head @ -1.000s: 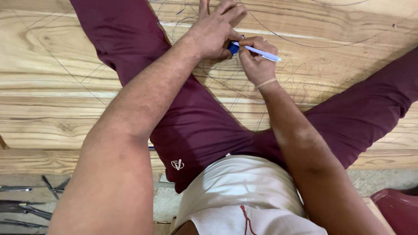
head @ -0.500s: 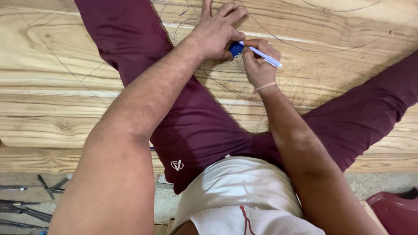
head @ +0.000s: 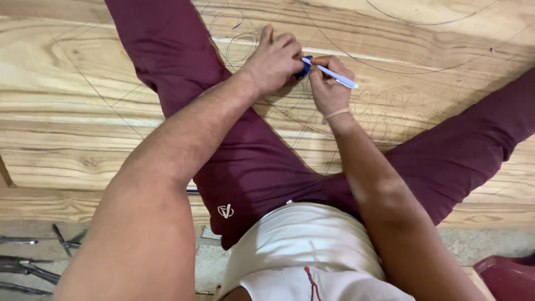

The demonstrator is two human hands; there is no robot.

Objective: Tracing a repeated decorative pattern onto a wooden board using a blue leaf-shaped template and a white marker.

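Pen, white with a blue cap end, lies pinched in the fingers of the right hand, its tip down at the wooden panel where the two hands meet, between the person's spread legs. Compared with half a second ago it sits at much the same slant and spot; the hands have barely shifted against the drawn lines, so the marking looks to be going on in one small patch of the pattern. The left hand is curled loosely, fingertips pressed to the board right beside the pen tip and touching the right hand; it grips nothing that shows. Thin curved pencil lines run over the pale grain around them. Maroon trousers cover the legs on the panel. Off the board's near edge, dark metal tools lie on the grey floor. A dark red basin shows at the lower right corner; its contents cannot be seen.
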